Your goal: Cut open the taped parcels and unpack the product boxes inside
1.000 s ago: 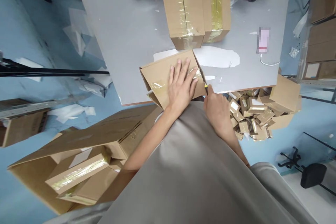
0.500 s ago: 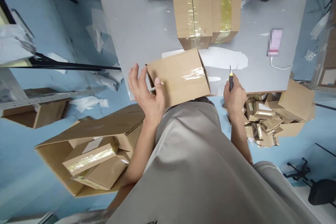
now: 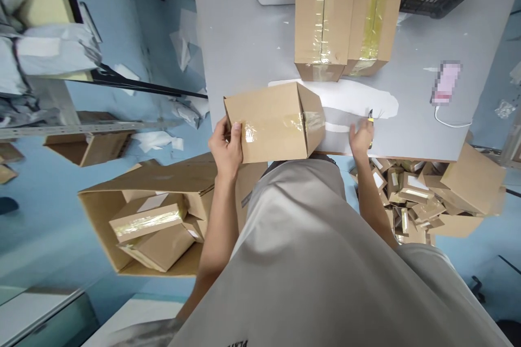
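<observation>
A brown cardboard box (image 3: 268, 122) lies tilted at the front edge of the grey table, with clear tape on its upper face and right end. My left hand (image 3: 227, 146) grips its left end, thumb on top and the other fingers partly hidden at the edge. To the right of the box, my right hand (image 3: 360, 138) is low over the table with its fingers around a utility knife (image 3: 370, 115). The knife has a black and yellow handle, and its tip points away from me. White paper (image 3: 358, 98) lies beneath the knife's tip and behind the box.
Two taped cartons (image 3: 325, 21) stand at the back of the table, beside a black crate (image 3: 423, 4). A phone (image 3: 446, 82) with a white cable lies at the right. Below the table are a large open carton (image 3: 163, 181) on the left and a heap of small boxes (image 3: 411, 190) on the right.
My left hand has closed on the box's left end, and the box has turned so its right end shows. My right hand has lowered the knife toward the table. The whole view has shifted.
</observation>
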